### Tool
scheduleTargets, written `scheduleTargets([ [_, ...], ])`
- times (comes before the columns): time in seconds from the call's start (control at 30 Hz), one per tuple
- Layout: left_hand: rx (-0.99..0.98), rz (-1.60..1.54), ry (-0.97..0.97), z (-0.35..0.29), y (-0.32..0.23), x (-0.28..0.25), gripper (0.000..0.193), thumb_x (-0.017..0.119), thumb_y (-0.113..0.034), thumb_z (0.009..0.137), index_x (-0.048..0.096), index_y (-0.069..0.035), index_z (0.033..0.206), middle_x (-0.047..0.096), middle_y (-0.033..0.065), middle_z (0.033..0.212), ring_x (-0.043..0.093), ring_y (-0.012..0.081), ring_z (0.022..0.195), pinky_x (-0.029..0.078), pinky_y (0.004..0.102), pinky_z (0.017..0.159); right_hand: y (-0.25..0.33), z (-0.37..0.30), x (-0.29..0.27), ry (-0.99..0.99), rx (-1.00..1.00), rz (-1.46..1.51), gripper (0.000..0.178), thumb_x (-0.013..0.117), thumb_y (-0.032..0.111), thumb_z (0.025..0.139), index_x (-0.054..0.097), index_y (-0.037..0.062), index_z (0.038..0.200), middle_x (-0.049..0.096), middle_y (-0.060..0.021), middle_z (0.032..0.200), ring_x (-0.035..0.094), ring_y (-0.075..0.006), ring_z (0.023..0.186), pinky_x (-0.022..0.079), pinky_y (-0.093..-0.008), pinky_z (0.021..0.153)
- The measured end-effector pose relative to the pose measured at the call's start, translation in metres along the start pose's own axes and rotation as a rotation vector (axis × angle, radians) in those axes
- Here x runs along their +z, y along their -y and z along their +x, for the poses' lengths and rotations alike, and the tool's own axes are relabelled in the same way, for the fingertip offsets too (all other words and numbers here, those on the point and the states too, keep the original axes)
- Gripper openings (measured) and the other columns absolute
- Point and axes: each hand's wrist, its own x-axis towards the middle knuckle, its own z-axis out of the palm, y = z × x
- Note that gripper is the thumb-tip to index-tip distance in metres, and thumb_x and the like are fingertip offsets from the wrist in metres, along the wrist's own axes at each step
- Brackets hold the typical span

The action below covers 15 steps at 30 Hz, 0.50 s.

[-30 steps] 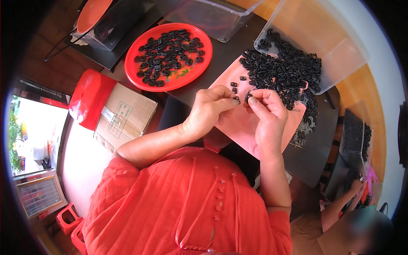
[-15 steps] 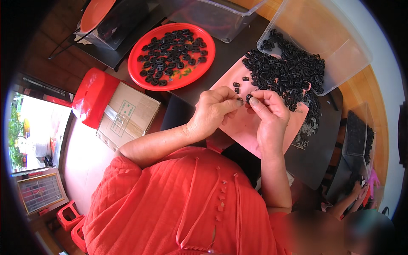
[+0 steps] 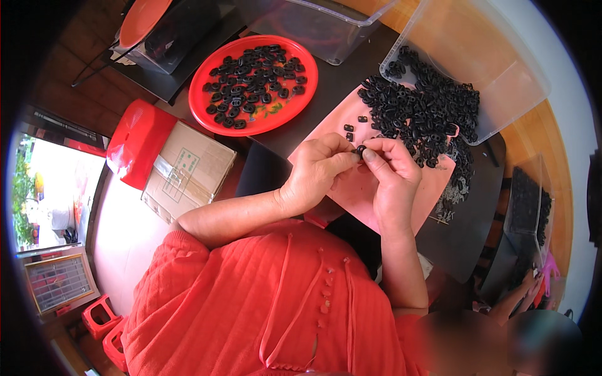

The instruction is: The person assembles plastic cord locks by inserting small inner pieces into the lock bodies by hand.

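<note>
As hands (image 3: 318, 172) meet, mat's edge (image 3: 332, 120) seems near.

Hands (image 3: 316, 172) pinching black piece (image 3: 360, 150), red plate (image 3: 295, 108)

The small two-holed pieces (image 3: 414, 113) are coloured black. The bright-red round tray (image 3: 292, 105) is decorated with a green-and-yellow floral pattern. The sheet (image 3: 351, 185) is tinted pink, the bench (image 3: 458, 241) near-black. The brown carton (image 3: 202, 156) is printed in green; the red sweater (image 3: 244, 301) is patterned with ribs.
</note>
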Motion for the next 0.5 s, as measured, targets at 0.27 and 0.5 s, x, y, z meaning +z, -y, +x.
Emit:
scheduleTargets([
  [0.27, 0.155, -0.216, 0.028, 0.005, 0.011, 0.000, 0.018, 0.073, 0.005, 0.089, 0.066, 0.002, 0.105, 0.067, 0.0028, 0.095, 0.063, 0.0072, 0.082, 0.053, 0.0214, 0.070, 0.011, 0.001, -0.006, 0.037, 0.011, -0.034, 0.014, 0.064, -0.005, 0.093, 0.067, -0.0022, 0.106, 0.068, -0.0044, 0.097, 0.063, -0.0101, 0.085, 0.052, -0.0238, 0.076],
  [0.5, 0.283, -0.115, 0.277, 0.008, 0.008, -0.012, 0.035, 0.076, 0.011, 0.083, 0.066, 0.003, 0.116, 0.066, 0.0052, 0.110, 0.066, 0.0112, 0.096, 0.057, 0.0253, 0.084, 0.023, 0.005, -0.013, 0.133, 0.124, 0.108, 0.027, 0.064, -0.007, 0.091, 0.058, -0.0038, 0.117, 0.068, -0.0100, 0.097, 0.065, -0.0133, 0.086, 0.054, -0.0269, 0.078],
])
